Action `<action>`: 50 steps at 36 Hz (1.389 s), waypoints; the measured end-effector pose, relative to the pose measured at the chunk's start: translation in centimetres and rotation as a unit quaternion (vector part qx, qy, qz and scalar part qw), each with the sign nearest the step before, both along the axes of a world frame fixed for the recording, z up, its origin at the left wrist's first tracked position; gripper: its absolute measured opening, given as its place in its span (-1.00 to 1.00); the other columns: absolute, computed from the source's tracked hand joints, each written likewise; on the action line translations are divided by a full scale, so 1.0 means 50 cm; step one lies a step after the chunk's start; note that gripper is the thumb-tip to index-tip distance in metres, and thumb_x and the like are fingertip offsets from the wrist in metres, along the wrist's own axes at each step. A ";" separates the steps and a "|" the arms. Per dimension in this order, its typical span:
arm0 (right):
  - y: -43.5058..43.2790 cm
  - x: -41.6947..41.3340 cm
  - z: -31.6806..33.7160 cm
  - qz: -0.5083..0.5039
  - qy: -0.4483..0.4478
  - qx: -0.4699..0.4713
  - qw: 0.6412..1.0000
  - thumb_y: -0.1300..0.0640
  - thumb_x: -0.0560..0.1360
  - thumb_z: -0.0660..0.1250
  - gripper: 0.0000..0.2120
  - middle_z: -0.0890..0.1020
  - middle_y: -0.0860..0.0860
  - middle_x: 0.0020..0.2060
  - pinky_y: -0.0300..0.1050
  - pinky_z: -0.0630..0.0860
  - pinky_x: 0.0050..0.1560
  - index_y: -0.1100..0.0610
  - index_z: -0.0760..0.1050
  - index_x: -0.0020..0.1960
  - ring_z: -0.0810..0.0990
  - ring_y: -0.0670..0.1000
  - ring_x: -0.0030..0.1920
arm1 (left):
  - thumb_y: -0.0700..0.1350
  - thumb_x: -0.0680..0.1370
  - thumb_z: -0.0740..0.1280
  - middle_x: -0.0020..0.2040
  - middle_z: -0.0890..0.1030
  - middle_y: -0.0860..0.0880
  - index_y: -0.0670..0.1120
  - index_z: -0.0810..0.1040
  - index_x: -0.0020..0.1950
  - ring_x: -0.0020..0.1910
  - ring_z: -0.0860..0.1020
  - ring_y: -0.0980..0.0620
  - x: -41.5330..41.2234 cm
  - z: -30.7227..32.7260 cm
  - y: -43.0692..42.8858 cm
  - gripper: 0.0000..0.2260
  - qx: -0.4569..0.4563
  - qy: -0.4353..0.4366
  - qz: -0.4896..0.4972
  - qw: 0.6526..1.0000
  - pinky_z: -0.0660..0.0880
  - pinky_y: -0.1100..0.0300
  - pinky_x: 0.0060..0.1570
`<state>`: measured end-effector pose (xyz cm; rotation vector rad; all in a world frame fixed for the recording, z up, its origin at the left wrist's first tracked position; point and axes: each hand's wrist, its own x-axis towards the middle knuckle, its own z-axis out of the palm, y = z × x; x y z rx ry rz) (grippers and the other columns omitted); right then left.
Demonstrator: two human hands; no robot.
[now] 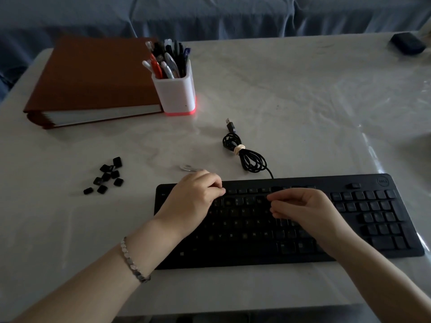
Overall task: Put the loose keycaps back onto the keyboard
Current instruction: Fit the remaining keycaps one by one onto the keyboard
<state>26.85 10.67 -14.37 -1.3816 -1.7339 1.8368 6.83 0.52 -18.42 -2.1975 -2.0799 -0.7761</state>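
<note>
head view, dim light. around the work first: far left on the table (291,94), a thick brown binder (93,75) lying flat, white page edges toward the camera. just beside its right corner, a white square pen holder (178,94) crammed with pens (166,59), glowing red at the base. behind the keyboard (373,220), a black cable (253,159) bundled in loops with a pale tie, usb plug (230,125) pointing away. just beyond the left hand (193,199), a small shiny clear thing (190,167), too blurred to name. at the far right corner, a dark rounded object (407,43). beyond the table, rumpled blue cloth (210,15).

loose keycaps (106,176) in a small scatter on the table left of the keyboard, well apart from both hands. keyboard along the near edge, slightly angled, much of the letter block hidden under hands and forearms.

left hand knuckles up, fingers curled down, tips at the top key row; cannot tell whether pinching a keycap. right hand (305,208) over the number row, fingers and thumb drawn close; anything held is hidden. linked metal bracelet (133,262) on the left wrist.

matte black plastic keys, low and squarish. glossy, wrinkled, pale marbled table covering.
</note>
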 end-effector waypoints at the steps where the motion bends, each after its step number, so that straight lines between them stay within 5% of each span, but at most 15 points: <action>1: 0.000 0.000 -0.001 0.000 0.000 0.000 1.000 0.35 0.43 0.37 -0.83 0.68 0.03 -0.38 -0.39 0.54 -0.24 0.11 0.63 -0.19 0.64 -0.11 -0.35 | -0.25 0.45 0.22 -0.17 0.62 -0.07 -0.20 0.67 -0.18 -0.17 0.49 -0.03 0.000 0.000 -0.001 -0.79 0.000 0.013 -0.007 1.000 0.53 0.09 -0.28; 8: 0.004 -0.002 -0.001 0.003 0.009 0.024 1.000 0.35 0.40 0.41 -0.84 0.68 0.02 -0.36 -0.41 0.51 -0.29 0.10 0.62 -0.19 0.65 -0.11 -0.34 | -0.28 0.43 0.12 0.03 0.66 -0.13 -0.13 0.71 -0.12 0.01 0.64 -0.12 -0.008 0.002 -0.013 -0.65 -0.030 0.026 -0.007 0.999 0.54 0.08 -0.02; 21: 0.030 0.030 -0.009 -0.048 0.025 0.154 0.987 0.37 0.32 0.48 -0.74 0.67 -0.04 -0.35 -0.40 0.52 -0.24 0.02 0.60 -0.22 0.63 -0.15 -0.30 | -0.30 0.26 0.28 -0.18 0.70 -0.02 -0.06 0.68 -0.33 -0.26 0.66 -0.07 0.006 0.039 0.015 -0.77 -0.094 -0.015 0.064 0.993 0.56 0.09 -0.24; 28: 0.033 0.048 -0.010 -0.048 0.074 0.209 0.974 0.44 0.28 0.48 -0.72 0.69 -0.10 -0.24 -0.38 0.54 -0.16 0.08 0.58 -0.20 0.66 -0.12 -0.25 | -0.09 0.58 0.24 0.18 0.57 0.03 -0.07 0.50 0.28 0.16 0.50 0.05 0.071 0.041 0.050 -0.72 -0.176 -0.143 0.131 0.965 0.34 0.27 0.09; 37: 0.034 0.049 -0.007 -0.042 0.118 0.186 0.975 0.44 0.28 0.48 -0.73 0.69 -0.06 -0.30 -0.37 0.54 -0.21 0.10 0.58 -0.21 0.66 -0.11 -0.28 | 0.01 0.58 0.23 0.23 0.55 0.04 -0.03 0.46 0.35 0.23 0.46 0.06 0.086 0.013 0.057 -0.65 -0.186 -0.131 0.111 0.968 0.30 0.09 0.29; 44: 0.051 0.045 -0.020 0.015 0.021 0.265 0.964 0.32 0.33 0.48 -0.72 0.67 -0.11 -0.25 -0.41 0.51 -0.12 -0.04 0.62 -0.11 0.63 -0.18 -0.21 | 0.03 0.55 0.30 0.24 0.56 0.00 -0.03 0.47 0.36 0.25 0.48 0.03 0.081 -0.002 0.048 -0.61 -0.157 -0.145 0.110 0.971 0.34 0.05 0.29; 50: 0.071 0.022 -0.045 0.100 -0.085 0.339 0.932 0.27 0.38 0.46 -0.79 0.56 -0.19 -0.17 -0.56 0.32 -0.04 0.07 0.66 -0.01 0.53 -0.13 -0.08 | 0.09 0.46 0.22 0.13 0.61 0.00 -0.06 0.54 0.28 0.14 0.55 0.00 0.087 -0.003 0.047 -0.54 -0.146 -0.168 0.120 0.968 0.43 0.00 0.19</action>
